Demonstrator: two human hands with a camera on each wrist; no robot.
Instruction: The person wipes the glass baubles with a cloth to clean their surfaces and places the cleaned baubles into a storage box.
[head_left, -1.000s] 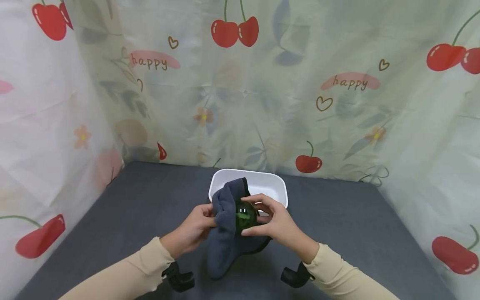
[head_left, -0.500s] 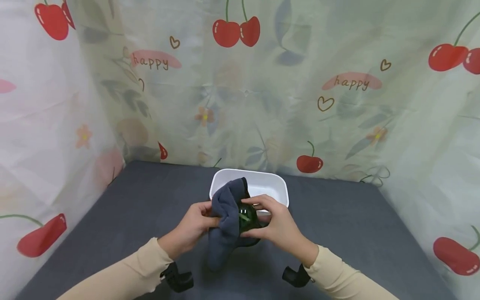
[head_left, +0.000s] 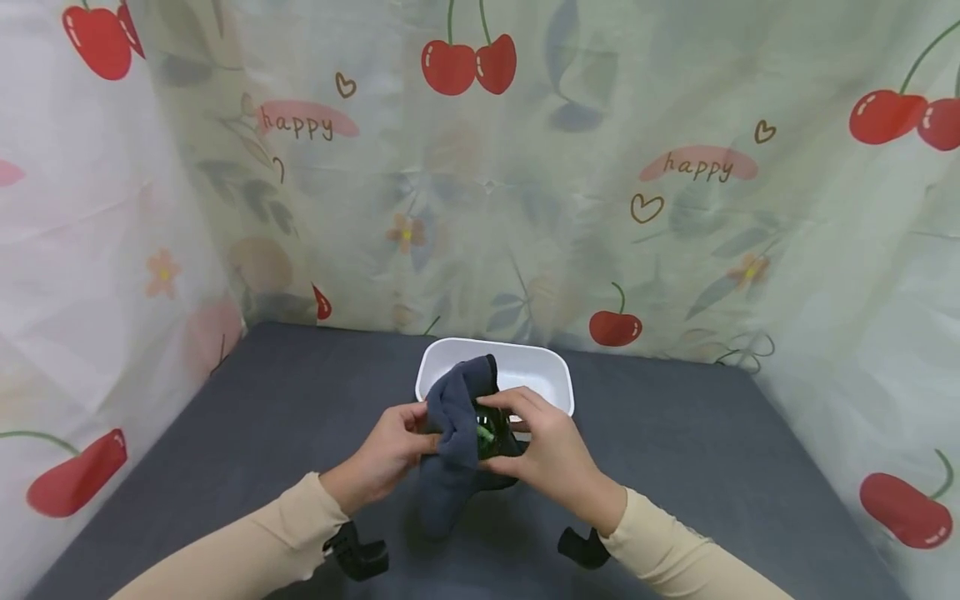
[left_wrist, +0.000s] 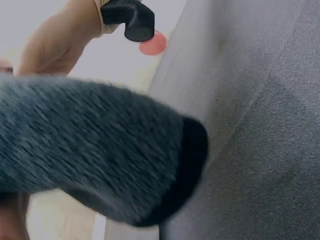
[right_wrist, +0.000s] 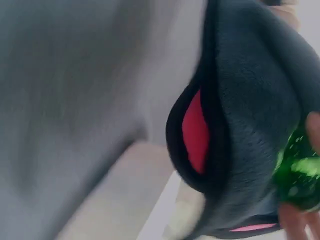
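Observation:
My left hand (head_left: pixel 378 457) pinches a dark blue-grey fleece cloth (head_left: pixel 452 417) with a black edge, thumb on the near side. My right hand (head_left: pixel 561 454) grips a shiny, rounded green glass object (head_left: pixel 491 433), thumb below and fingers above. Its left side is covered by the cloth, so its exact kind cannot be told. In the right wrist view, fingers hold the green glass (right_wrist: pixel 295 175) against the cloth (right_wrist: pixel 260 105), whose pink inner face shows at a fold. The cloth (left_wrist: pixel 95 145) hides most of the work in the left wrist view.
A white rectangular tub (head_left: pixel 536 372) stands just behind the hands, partly covered by the cloth from the head view. Dark grey fabric covers the table (head_left: pixel 675 467). A cherry-printed curtain (head_left: pixel 480 208) encloses the back and sides. Black mounts (head_left: pixel 360 557) hang from both wrists.
The cloth's hanging lower end has risen and drawn in. Less of the green glass shows now. My right hand has turned slightly on it; my left hand keeps its pinch.

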